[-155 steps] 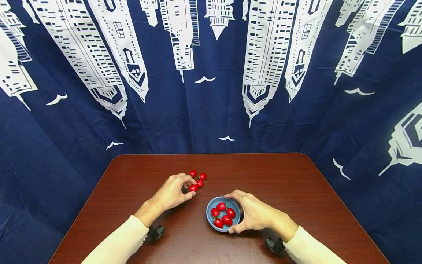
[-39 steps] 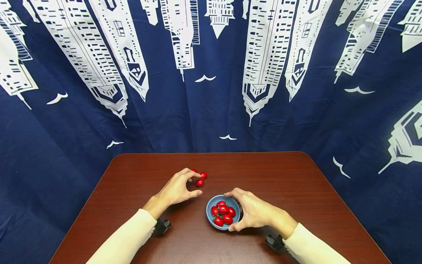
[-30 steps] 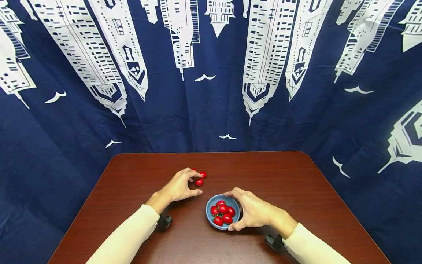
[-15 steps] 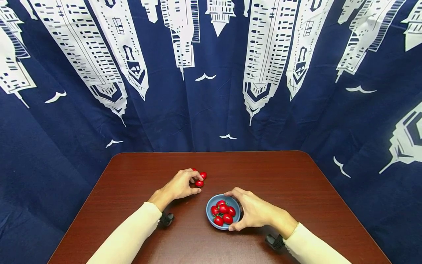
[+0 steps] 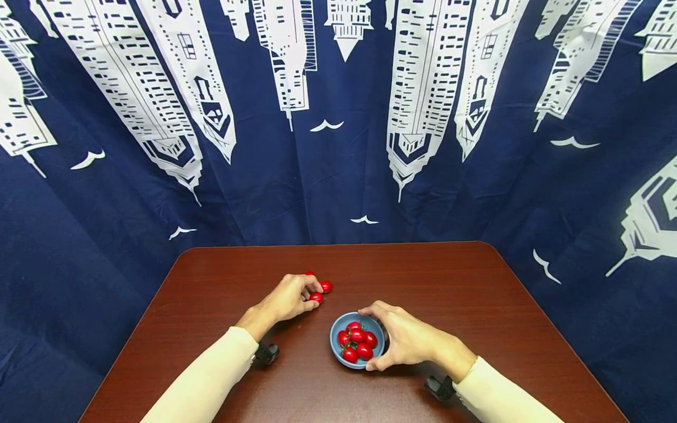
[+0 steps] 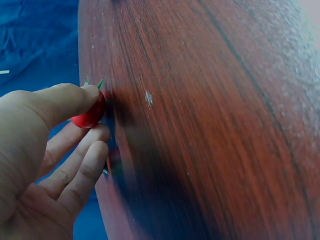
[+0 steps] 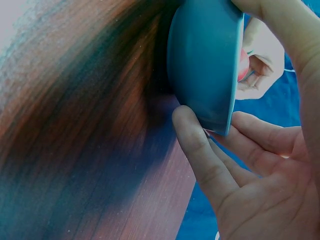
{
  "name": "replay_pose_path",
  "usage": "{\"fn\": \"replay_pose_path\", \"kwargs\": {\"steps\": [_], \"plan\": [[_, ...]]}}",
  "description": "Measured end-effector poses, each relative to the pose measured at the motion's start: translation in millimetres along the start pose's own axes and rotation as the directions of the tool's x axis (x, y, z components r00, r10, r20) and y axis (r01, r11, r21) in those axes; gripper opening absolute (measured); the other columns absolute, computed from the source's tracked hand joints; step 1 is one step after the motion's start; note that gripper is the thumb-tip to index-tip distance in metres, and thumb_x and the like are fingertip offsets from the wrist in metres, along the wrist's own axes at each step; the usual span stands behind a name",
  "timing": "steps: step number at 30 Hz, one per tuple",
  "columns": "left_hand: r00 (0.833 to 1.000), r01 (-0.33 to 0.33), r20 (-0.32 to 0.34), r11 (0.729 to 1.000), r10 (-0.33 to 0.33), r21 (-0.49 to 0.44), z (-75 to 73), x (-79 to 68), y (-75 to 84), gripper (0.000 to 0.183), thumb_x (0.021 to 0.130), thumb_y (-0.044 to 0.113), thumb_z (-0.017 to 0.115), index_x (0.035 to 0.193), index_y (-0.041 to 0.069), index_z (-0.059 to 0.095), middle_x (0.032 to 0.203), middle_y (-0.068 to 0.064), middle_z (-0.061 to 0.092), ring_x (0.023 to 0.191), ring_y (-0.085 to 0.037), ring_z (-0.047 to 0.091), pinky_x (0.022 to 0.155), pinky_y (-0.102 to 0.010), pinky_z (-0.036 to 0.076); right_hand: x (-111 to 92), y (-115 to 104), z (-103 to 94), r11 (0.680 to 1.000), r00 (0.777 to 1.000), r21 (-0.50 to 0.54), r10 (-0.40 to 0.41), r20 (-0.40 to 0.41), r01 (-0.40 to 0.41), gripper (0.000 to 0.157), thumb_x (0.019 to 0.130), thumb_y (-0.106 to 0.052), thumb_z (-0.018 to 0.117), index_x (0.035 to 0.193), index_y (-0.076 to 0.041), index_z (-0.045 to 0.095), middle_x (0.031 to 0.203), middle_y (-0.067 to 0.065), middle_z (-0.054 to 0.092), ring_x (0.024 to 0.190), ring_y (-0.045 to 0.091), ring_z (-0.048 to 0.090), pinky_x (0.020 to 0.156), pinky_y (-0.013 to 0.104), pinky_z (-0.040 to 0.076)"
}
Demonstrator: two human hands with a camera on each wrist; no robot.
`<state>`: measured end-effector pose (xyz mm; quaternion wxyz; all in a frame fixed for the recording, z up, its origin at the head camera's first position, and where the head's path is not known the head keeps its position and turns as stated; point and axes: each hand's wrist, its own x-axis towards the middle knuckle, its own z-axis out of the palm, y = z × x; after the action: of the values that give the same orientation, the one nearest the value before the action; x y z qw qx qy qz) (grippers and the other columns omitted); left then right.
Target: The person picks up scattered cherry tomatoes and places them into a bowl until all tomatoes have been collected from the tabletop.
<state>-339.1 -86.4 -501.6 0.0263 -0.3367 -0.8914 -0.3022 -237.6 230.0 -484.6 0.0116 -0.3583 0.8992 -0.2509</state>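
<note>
My left hand [image 5: 290,296] pinches a cherry tomato [image 5: 316,298] between thumb and fingers, left of the bowl. The left wrist view shows this red tomato [image 6: 91,114] with green stem bits under the thumb. Two more tomatoes lie just beyond: one [image 5: 326,286] right of the fingertips, another [image 5: 309,273] partly hidden behind the hand. My right hand [image 5: 407,338] grips the right side of a small blue bowl [image 5: 338,356], thumb at the near rim and fingers at the far rim. Inside the bowl sit several cherry tomatoes [image 5: 357,335]. In the right wrist view the bowl's outer wall [image 7: 202,65] faces the palm.
Everything stands on a reddish-brown wooden table [image 5: 423,276] with rounded far corners. A dark blue curtain [image 5: 328,176] with white building prints hangs behind and at both sides. Each wrist wears a small black camera, such as the left wrist camera [image 5: 267,353].
Since the earliest frame, one more tomato lies in the bowl. My left hand has closed on another tomato, which shifted slightly toward me. My right hand has stayed at the bowl.
</note>
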Motion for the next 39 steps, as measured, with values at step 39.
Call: {"fn": "replay_pose_path", "kwargs": {"steps": [39], "plan": [[0.998,-0.068,-0.007,0.997,0.068,-0.039,-17.1,-19.1,39.8,0.027,0.089,0.016,0.088,0.113,0.015,0.075,0.096,0.004,0.076,0.085,-0.011,0.073,0.080,-0.027,0.064,0.5,0.7,-0.3,1.000,1.000,-0.023,-0.018,-0.004,0.018,0.093,0.073,-0.059,0.094,0.144,-0.011,0.058,0.130,-0.005,0.066,0.112,0.010,0.069,0.101,0.031,0.059]]}}
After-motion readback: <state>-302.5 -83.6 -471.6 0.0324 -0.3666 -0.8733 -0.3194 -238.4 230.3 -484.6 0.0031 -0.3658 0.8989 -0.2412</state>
